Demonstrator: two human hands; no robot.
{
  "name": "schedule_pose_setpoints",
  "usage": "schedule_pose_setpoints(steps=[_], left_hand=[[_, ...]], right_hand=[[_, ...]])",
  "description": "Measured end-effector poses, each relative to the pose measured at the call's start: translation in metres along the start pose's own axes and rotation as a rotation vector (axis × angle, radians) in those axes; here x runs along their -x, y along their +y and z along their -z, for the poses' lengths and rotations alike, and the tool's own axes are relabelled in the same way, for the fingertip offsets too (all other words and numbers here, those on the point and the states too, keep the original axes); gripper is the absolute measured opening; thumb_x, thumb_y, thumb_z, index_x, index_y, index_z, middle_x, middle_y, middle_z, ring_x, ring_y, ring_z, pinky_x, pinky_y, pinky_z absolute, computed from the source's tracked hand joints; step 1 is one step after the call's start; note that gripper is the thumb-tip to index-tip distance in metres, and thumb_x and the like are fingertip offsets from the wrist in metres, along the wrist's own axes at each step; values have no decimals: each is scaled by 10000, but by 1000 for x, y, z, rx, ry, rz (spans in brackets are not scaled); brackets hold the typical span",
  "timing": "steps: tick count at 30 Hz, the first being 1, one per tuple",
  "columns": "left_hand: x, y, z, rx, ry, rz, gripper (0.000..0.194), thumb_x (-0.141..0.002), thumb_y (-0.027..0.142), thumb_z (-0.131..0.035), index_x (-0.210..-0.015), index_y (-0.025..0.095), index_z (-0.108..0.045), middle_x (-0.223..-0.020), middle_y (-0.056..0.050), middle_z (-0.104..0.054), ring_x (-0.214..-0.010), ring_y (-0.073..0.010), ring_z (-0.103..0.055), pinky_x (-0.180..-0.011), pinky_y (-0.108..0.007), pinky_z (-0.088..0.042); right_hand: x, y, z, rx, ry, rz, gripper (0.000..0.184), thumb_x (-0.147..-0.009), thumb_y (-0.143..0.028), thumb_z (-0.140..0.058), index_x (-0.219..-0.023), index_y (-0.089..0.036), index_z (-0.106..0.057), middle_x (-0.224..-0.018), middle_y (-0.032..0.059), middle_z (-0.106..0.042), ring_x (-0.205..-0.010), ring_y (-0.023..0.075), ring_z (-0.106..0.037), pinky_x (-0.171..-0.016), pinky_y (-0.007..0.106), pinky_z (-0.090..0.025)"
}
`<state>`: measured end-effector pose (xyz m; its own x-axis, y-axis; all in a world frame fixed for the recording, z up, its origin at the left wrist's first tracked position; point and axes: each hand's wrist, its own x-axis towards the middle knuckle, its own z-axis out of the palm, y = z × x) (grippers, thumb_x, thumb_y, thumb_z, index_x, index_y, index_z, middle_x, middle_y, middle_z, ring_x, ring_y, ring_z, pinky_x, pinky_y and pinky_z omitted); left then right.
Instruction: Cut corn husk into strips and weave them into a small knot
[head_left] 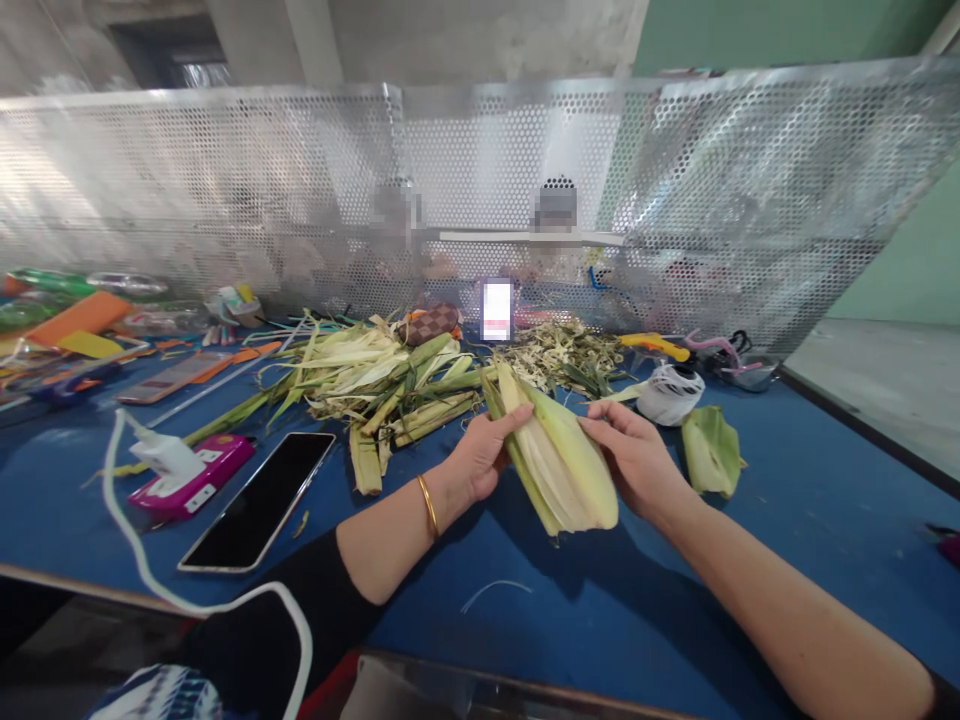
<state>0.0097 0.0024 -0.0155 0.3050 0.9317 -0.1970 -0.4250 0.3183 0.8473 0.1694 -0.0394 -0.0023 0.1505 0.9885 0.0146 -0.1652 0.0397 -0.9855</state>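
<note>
Above the blue table, a bunch of pale green corn husks (555, 455) is held between my two hands, its broad end tilted down toward me. My left hand (489, 445), with a gold bangle on the wrist, is closed round the bunch on its left side, the thumb lying across the leaves. On the other side my right hand (630, 450) pinches the edge of a husk leaf between thumb and fingers. One loose husk piece (711, 452) lies to the right of that hand, close to a roll of white string (670, 393).
A heap of husks (375, 375) spreads behind my left hand, with shredded scraps (574, 352) beyond. At left lie a black phone (259, 505) and a magenta power strip (196, 480) with a white cable (135, 530). A perforated metal screen (480, 180) bounds the table's back.
</note>
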Motion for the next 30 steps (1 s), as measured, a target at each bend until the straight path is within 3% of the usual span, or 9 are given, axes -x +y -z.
schedule_pose_setpoints(steps=[5, 10, 12, 14, 16, 19, 21, 25, 30], left_hand=[[-4, 14, 10, -209, 151, -173, 271, -658, 314, -763, -834, 136, -660, -833, -84, -704, -741, -199, -641, -739, -326, -522], [-10, 59, 39, -831, 287, -326, 337, -506, 215, -830, -798, 166, -668, -890, -105, -692, -1012, -335, -597, -897, -396, -458], [-7, 73, 44, -1001, 401, -507, 492, -474, 186, -842, -933, 178, -664, -1041, -131, -668, -1172, -385, -499, -991, -434, -388], [0, 76, 37, -1058, 514, -823, 623, -588, 177, -780, -1178, 186, -578, -1297, -147, -546, -1314, -372, -352, -1061, -460, -310], [11, 67, 23, -1126, 361, -997, 596, -701, 158, -685, -1271, 203, -519, -1389, -122, -472, -1353, -317, -306, -1108, -451, -244], [24, 42, 1, -1132, -102, -893, 540, -691, 176, -701, -1213, 251, -580, -1303, -79, -556, -1264, -282, -431, -1110, -414, -260], [27, 27, -7, -1021, -210, -816, 501, -650, 200, -744, -1134, 253, -628, -1256, -83, -585, -1214, -285, -476, -1085, -381, -300], [18, 16, -5, -892, -25, -672, 71, -747, 272, -645, -783, 214, -664, -860, -56, -676, -881, -232, -599, -852, -318, -443], [2, 28, 5, -423, 233, -383, 116, -769, 292, -577, -728, 187, -602, -668, -4, -610, -569, -129, -530, -516, -228, -402]], right_hand=[[0, -8, 5, 129, 167, 187, 333, -658, -417, -715, -903, -233, -585, -631, -27, -570, -507, 133, -495, -452, 256, -405], [-5, -16, 17, 122, 163, 164, 329, -683, -365, -675, -986, -241, -636, -632, -19, -586, -456, 127, -485, -384, 247, -378], [-9, -16, 21, 69, 143, 123, 304, -668, -334, -675, -951, -227, -658, -668, -2, -621, -472, 133, -509, -395, 255, -402], [-12, -14, 24, 2, 100, 74, 278, -653, -309, -679, -914, -213, -675, -738, 28, -669, -524, 154, -558, -437, 280, -451], [-13, -12, 25, -49, 21, 36, 291, -643, -279, -675, -924, -203, -689, -821, 57, -701, -592, 176, -604, -494, 304, -493], [-8, -8, 18, -90, -131, 5, 363, -653, -235, -653, -1011, -192, -698, -877, 69, -711, -640, 175, -632, -575, 313, -530], [-1, -5, 10, -110, -205, -36, 383, -672, -233, -653, -1051, -192, -693, -845, 57, -707, -633, 159, -638, -605, 303, -542], [6, -4, 4, 41, -188, -61, 356, -685, -301, -686, -1027, -203, -671, -839, 44, -707, -573, 147, -644, -499, 263, -498], [-7, -8, 24, 909, -180, 124, 215, -712, -424, -664, -675, -217, -619, -518, -11, -596, -384, 124, -503, -412, 256, -353]])
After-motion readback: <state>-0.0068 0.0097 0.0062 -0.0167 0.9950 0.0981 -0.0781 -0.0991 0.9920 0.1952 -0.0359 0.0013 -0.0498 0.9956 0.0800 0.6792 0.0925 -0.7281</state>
